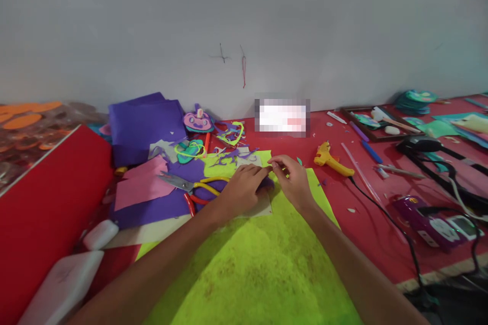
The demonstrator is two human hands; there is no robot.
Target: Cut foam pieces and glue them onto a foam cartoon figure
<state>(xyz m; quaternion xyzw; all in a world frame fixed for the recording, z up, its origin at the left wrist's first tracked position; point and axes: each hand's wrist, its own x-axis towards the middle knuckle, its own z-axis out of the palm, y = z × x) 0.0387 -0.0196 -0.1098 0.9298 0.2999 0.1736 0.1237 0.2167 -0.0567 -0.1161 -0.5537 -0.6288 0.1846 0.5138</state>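
My left hand [244,188] is closed, its fingers bent down over a small dark purple piece [270,183] that is mostly hidden. Close beside it, my right hand [293,180] has thumb and forefinger pinched together near the left fingertips; whatever they grip is too small to make out. Both hands are above a yellow-green sheet [267,264]. A pale card [263,206] lies partly under my left hand. Just left of that hand lie scissors [177,181] with yellow and red handles, across purple sheets [141,210] and pink pieces [143,185].
Right of the sheet lies a yellow glue gun [332,160] with a black cord trailing to the table edge. Further right are a brown tray [375,138] and a purple device [430,221]. A red panel [57,203] and white cases [61,284] stand left. A grey partition [152,35] rises behind.
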